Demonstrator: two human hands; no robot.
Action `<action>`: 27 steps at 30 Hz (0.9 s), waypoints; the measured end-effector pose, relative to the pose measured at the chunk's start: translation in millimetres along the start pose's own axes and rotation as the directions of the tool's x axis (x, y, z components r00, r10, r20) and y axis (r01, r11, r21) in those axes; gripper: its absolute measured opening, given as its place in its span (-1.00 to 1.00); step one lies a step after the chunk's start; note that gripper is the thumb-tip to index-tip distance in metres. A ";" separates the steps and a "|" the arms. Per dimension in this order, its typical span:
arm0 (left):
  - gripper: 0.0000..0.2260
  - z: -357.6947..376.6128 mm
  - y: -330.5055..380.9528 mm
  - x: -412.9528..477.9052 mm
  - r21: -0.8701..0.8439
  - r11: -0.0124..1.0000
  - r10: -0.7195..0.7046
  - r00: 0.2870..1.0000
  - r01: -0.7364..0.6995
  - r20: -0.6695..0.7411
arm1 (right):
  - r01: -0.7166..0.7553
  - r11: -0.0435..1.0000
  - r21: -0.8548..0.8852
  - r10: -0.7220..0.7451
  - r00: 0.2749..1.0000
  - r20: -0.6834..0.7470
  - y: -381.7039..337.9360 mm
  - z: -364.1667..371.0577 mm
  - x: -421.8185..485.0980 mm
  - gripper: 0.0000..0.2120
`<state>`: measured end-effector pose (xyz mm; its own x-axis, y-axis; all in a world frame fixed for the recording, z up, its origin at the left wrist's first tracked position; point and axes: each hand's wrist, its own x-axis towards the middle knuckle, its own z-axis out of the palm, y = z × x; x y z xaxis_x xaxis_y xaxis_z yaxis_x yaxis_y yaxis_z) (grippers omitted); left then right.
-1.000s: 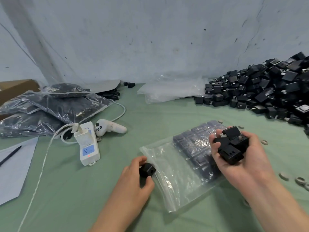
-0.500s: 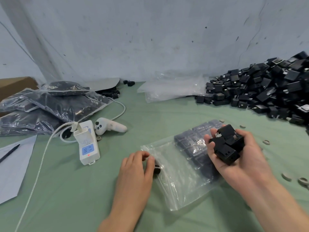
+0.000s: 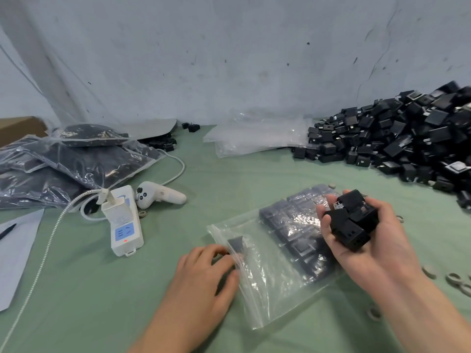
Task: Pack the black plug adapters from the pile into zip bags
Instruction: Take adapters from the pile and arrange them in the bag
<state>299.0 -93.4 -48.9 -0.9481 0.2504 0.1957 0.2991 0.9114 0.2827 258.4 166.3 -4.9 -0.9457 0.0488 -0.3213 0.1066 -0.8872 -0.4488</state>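
The zip bag (image 3: 277, 284) lies flat on the green surface (image 3: 178, 314) between the two hands. Its long axis runs from the open mouth at the near left to the closed end at the far right, where rows of packed adapters (image 3: 293, 225) fill it. The left hand (image 3: 204, 273) sits right at that mouth with its fingers curled and its thumb on the zip strip. One loose adapter (image 3: 235, 244) lies just inside the opening, beside the fingertips. The right hand (image 3: 377, 253) is palm up above the closed end, its fingers wrapped round a handful of adapters (image 3: 351, 222). The left hand is the nearer one to the way in, so the loose adapter probably has to be slid along the bag's length toward the rows. The right hand's load would have to come round to the mouth. Whether the left fingers pinch the bag's lip or only rest against it cannot be told. The right hand hides part of the packed rows, glare on the plastic blurs the rest, and the number of adapters it holds is unclear. The pile (image 3: 407, 138) lies well apart at the far right, cut off by the frame edge.
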 end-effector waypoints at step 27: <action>-0.31 12.8 22.5 50.8 0.347 0.937 -0.008 0.991 -0.040 0.135 | 0.025 0.999 0.021 -0.025 1.000 0.011 -10.2 12.5 22.4 -0.77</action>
<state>256.2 -56.0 -44.6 -0.9563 0.2852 0.0646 0.2809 0.9573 -0.0682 232.2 170.7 2.9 -0.9513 0.0666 -0.3009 0.0763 -0.8950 -0.4394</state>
